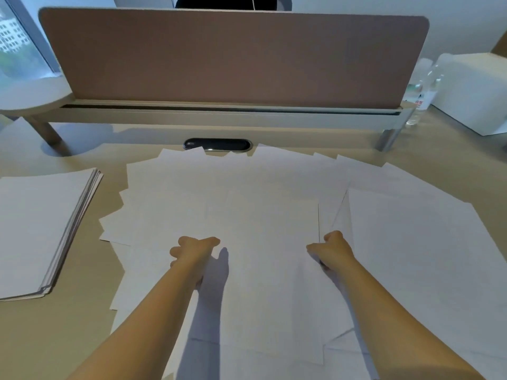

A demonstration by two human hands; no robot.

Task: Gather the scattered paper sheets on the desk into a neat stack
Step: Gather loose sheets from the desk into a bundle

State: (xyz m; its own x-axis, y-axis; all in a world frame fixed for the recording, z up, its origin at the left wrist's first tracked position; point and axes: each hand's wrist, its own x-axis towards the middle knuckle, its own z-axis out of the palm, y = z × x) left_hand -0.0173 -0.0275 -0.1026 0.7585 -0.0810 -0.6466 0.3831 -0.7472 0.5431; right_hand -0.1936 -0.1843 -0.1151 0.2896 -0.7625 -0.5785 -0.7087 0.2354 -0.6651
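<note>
Several white paper sheets point(247, 193) lie fanned and overlapping across the middle of the beige desk point(90, 270). One sheet point(263, 270) lies on top in front of me. My left hand point(192, 252) grips its left edge with curled fingers. My right hand point(333, 249) pinches its right edge, thumb on top. A tidy stack of sheets point(38, 229) lies at the left of the desk, apart from the spread.
A brown divider panel point(233, 58) on a raised shelf closes off the back of the desk. A dark oval cable port point(219, 145) sits just beyond the sheets. Clear plastic bottles point(422, 86) and a white box point(474, 91) stand at the back right.
</note>
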